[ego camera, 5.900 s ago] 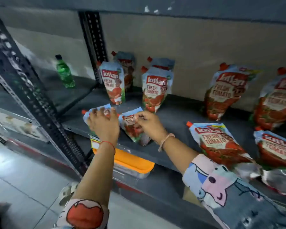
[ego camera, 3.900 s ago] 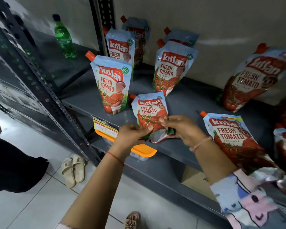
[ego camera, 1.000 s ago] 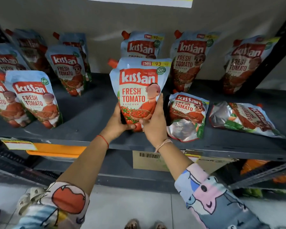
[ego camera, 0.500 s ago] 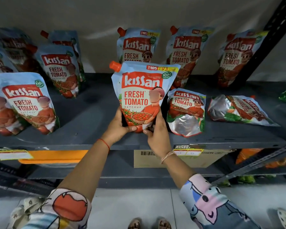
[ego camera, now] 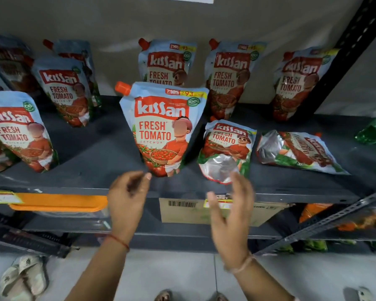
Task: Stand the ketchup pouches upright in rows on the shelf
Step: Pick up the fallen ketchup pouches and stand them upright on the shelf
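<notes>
Red and blue, the middle ketchup pouch [ego camera: 163, 129] now stands alone near the front of the shelf [ego camera: 91, 157]; a moment ago both hands held it. So one more pouch is up. The left hand [ego camera: 128, 196] is loosely curled, holding nothing. The right hand [ego camera: 232, 213] is spread wide, empty, near the crumpled pouch [ego camera: 226, 148] lying flat. Another flat pouch [ego camera: 295, 151] waits further right.

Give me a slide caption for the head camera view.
Both hands open below an upright ketchup pouch; two pouches lie flat.
</notes>
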The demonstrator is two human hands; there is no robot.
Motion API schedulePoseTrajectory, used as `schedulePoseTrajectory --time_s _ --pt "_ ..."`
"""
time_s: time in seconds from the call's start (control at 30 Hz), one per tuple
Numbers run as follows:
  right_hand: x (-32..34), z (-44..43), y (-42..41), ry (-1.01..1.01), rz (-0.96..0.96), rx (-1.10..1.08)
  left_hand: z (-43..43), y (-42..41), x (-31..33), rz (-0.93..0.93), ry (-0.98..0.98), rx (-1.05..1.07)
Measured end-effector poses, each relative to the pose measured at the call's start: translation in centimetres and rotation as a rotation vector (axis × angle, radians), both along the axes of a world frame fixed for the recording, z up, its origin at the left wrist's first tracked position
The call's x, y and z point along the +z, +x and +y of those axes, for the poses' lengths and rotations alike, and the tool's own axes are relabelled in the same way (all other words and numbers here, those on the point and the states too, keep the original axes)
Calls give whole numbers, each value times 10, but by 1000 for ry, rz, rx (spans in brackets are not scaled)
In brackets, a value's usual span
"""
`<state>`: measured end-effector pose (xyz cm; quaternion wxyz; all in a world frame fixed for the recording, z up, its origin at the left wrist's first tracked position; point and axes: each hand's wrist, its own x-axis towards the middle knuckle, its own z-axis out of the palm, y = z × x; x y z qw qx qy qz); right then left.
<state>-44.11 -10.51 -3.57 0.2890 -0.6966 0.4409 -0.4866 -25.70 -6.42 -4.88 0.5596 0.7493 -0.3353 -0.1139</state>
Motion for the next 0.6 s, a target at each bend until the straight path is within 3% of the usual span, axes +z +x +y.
schedulePoseTrajectory --time_s 0.03,0.1,0.17,0.23,0.37,0.5,0.6 --pt "5 -13 -14 59 -42 -131 -2 -24 5 46 7 -53" --pt "13 -51 -30 375 -89 -276 -22 -64 16 243 47 -245" --pt "19 -90 -37 758 -240 -150 -55 -92 34 344 89 -315" --pt "24 -117 -37 985 -417 40 -85 -107 47 367 137 -261" --pt "29 -141 -41 1126 -413 230 -112 -100 49 558 182 -170" --pt "28 -157 -60 1298 -406 454 -114 -81 51 906 410 -461" --pt "27 -159 -66 1256 -353 592 -115 -75 45 885 477 -641"
